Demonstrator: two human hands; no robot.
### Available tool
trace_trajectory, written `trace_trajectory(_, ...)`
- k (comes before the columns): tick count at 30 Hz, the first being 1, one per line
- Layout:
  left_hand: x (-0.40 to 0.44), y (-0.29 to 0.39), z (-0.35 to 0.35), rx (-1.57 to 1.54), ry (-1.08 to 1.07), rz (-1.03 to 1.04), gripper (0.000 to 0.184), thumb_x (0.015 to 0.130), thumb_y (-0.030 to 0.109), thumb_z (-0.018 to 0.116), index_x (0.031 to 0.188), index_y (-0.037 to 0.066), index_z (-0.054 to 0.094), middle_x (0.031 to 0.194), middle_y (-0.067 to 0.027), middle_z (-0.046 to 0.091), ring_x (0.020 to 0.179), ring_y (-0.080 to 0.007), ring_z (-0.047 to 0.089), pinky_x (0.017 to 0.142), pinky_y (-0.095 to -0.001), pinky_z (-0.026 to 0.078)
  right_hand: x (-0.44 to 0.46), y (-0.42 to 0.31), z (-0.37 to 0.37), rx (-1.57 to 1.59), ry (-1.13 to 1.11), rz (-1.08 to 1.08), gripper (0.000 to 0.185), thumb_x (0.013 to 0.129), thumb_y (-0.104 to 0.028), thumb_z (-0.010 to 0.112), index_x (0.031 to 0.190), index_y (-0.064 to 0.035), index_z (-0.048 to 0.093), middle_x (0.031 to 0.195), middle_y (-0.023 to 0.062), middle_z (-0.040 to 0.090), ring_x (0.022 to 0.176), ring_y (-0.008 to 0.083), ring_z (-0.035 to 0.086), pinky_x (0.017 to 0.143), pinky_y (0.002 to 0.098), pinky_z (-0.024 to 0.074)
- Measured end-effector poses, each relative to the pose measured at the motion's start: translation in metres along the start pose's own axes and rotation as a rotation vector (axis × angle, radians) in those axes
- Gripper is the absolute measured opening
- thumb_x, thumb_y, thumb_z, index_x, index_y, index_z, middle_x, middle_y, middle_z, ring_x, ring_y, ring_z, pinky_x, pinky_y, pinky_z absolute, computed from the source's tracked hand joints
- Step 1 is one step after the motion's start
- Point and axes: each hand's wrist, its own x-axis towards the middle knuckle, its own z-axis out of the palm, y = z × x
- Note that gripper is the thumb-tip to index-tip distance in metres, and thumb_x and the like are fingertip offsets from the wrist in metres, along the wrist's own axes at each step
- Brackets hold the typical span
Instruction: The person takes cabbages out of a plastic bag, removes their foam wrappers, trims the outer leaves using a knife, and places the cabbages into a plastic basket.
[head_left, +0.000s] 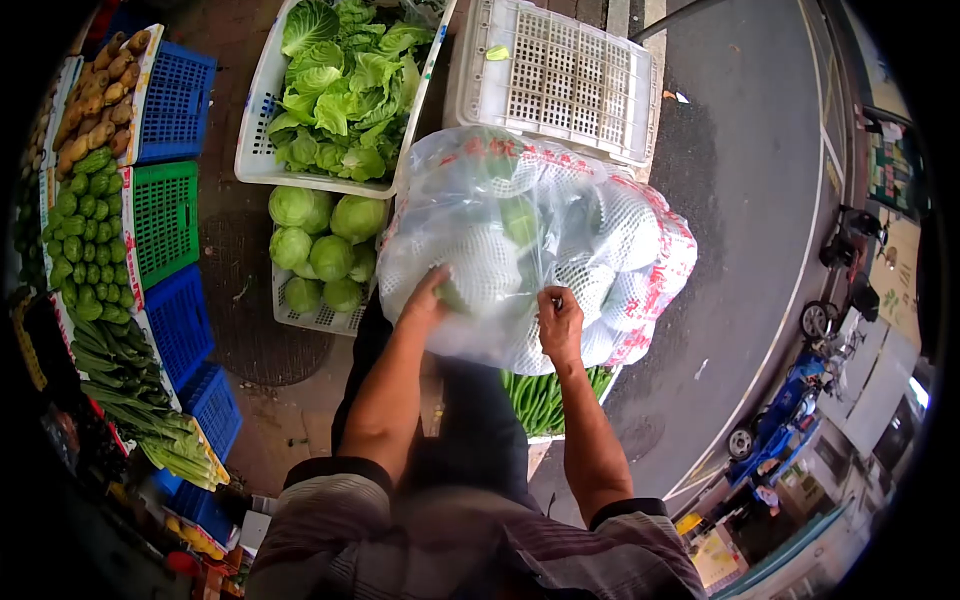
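A large clear plastic bag (420, 200) with red print lies in front of me, full of round produce in white foam nets (630, 225). Pale green shows through some of the nets. My right hand (561, 318) is closed in a fist, pinching the plastic at the bag's near edge. At the bag's left side, my left hand (430, 298) rests against a foam-netted round piece (475, 265). Its fingers are partly hidden and blurred, so its grip is unclear.
White crates hold leafy greens (345, 90) and round cabbages (328, 245) to the left. An upturned white crate (635, 110) stands beyond the bag; green peppers (555, 400) lie under its near side. Vegetable baskets (165, 210) line the far left. A road (720, 250) runs along the right.
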Motion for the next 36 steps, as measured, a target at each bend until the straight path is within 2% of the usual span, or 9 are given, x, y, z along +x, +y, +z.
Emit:
trace_trajectory(4,-0.042,0.016,0.000,-0.063,-0.072,-0.049,0.075,0.083,0.042,0.077,0.143,0.006,0.050,0.136,-0.0115,0.060,0.125,-0.0281,0.057,0.108,-0.0486,0.046,0.009,-0.016,-0.017,-0.020,-0.026,0.196,0.022,0.095,-0.017,0.064,0.101,0.0044,0.065,0.072,0.0051,0.062,0.062,0.0122,0.059,0.059,0.0283,0.0512)
trace_trajectory(8,-0.093,0.032,0.012,0.082,-0.135,-0.150,0.072,0.083,0.040,0.077,0.142,0.006,0.052,0.130,-0.0090,0.065,0.118,-0.0251,0.063,0.102,-0.0434,0.051,0.004,-0.071,-0.027,-0.031,-0.031,0.013,0.033,0.094,-0.016,0.065,0.120,0.0039,0.063,0.078,0.0047,0.065,0.065,0.0095,0.057,0.059,0.0269,0.0517)
trace_trajectory(12,-0.110,0.031,-0.005,0.300,-0.030,-0.157,0.067,0.083,0.036,0.078,0.137,0.002,0.055,0.123,-0.0108,0.068,0.111,-0.0247,0.067,0.097,-0.0416,0.055,-0.012,-0.166,-0.041,0.146,-0.502,0.014,0.054,0.093,-0.025,0.074,0.137,0.0026,0.057,0.119,0.0113,0.066,0.078,0.0101,0.058,0.067,0.0271,0.0523)
trace_trajectory(14,-0.131,0.040,0.027,0.354,-0.099,-0.136,0.068,0.082,0.037,0.078,0.136,0.002,0.055,0.120,-0.0112,0.069,0.109,-0.0237,0.068,0.095,-0.0406,0.056,-0.022,-0.189,-0.037,-0.082,-0.497,-0.052,0.044,0.088,-0.028,0.078,0.113,0.0061,0.065,0.083,0.0141,0.067,0.069,0.0182,0.059,0.066,0.0332,0.0498)
trace_trajectory(16,-0.161,0.051,0.063,0.363,-0.048,-0.137,0.067,0.083,0.038,0.078,0.134,0.000,0.057,0.120,-0.0110,0.069,0.108,-0.0234,0.068,0.094,-0.0403,0.056,-0.032,-0.204,-0.035,-0.110,-0.434,-0.071,0.034,0.089,-0.024,0.077,0.100,0.0062,0.065,0.074,0.0131,0.063,0.067,0.0178,0.057,0.063,0.0335,0.0476)
trace_trajectory(23,-0.214,0.069,0.120,0.236,-0.306,-0.038,0.051,0.097,0.034,0.062,0.135,0.000,0.057,0.119,-0.0127,0.070,0.104,-0.0242,0.070,0.094,-0.0419,0.057,-0.055,-0.235,-0.057,0.267,-0.206,0.035,0.029,0.097,-0.022,0.069,0.099,0.0050,0.060,0.065,0.0021,0.056,0.055,0.0084,0.046,0.048,0.0253,0.0363)
trace_trajectory(27,-0.231,0.065,0.153,0.656,-0.434,0.405,0.051,0.092,0.011,0.069,0.139,0.000,0.053,0.130,-0.0125,0.065,0.118,-0.0206,0.062,0.104,-0.0369,0.050,-0.056,-0.238,-0.063,0.371,-0.176,0.199,0.027,0.100,-0.025,0.065,0.102,0.0016,0.059,0.064,-0.0033,0.049,0.051,0.0059,0.044,0.044,0.0244,0.0343)
trace_trajectory(32,-0.232,0.077,0.150,-0.116,-0.610,0.057,0.055,0.096,0.025,0.064,0.143,0.001,0.049,0.136,-0.0123,0.061,0.124,-0.0245,0.059,0.107,-0.0395,0.048,-0.078,-0.281,-0.101,0.563,-0.132,0.218,0.021,0.098,-0.027,0.068,0.091,-0.0078,0.063,0.068,-0.0085,0.051,0.057,0.0027,0.042,0.052,0.0219,0.0321)
trace_trajectory(36,-0.226,0.097,0.115,-0.151,-0.450,0.112,0.074,0.090,0.047,0.067,0.149,0.008,0.044,0.147,-0.0146,0.052,0.133,-0.0322,0.053,0.113,-0.0529,0.042,-0.054,-0.215,-0.133,0.276,0.122,0.106,0.020,0.098,-0.025,0.069,0.093,-0.0075,0.063,0.069,-0.0075,0.051,0.059,0.0028,0.042,0.052,0.0223,0.0329)
